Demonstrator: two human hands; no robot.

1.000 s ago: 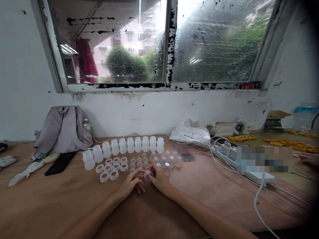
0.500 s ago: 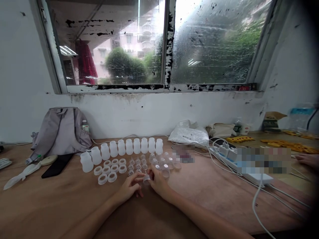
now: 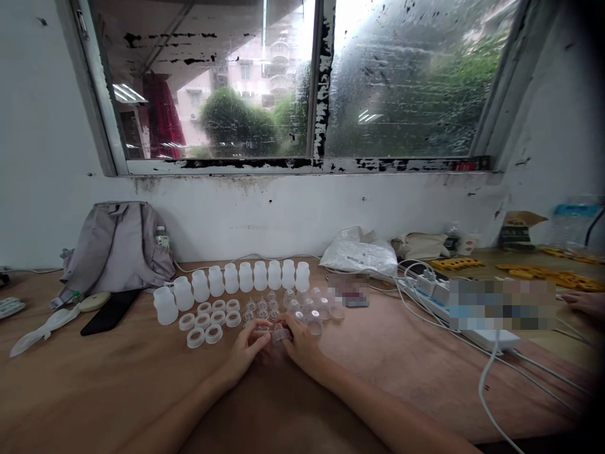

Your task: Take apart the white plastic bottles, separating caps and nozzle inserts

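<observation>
My right hand (image 3: 302, 343) is closed on a translucent bottle ring (image 3: 280, 335), held low over the table between both hands. My left hand (image 3: 248, 348) is just left of it, fingers curved and thumb apart from the index finger. Its fingertips are near the ring's edge; whether they touch it, I cannot tell. Beyond the hands stand small clear nipples (image 3: 262, 305), partly hidden by my fingers. Clear domed caps (image 3: 314, 320) are grouped beyond my right hand. Several loose rings (image 3: 213, 335) lie to the left, before a curved row of frosted bottles (image 3: 201, 287).
A grey backpack (image 3: 120, 246), a black phone-like slab (image 3: 108, 313) and a white plastic bag (image 3: 51, 328) are at left. A silvery pouch (image 3: 360, 252) lies against the wall. Power strips (image 3: 486, 339) with trailing cables occupy the right. Another person's hand (image 3: 586, 302) shows at the right edge.
My left thumb has moved up and towards the ring, and the left fingers have curled slightly. The ring has turned a little in my right hand. The view has shifted slightly.
</observation>
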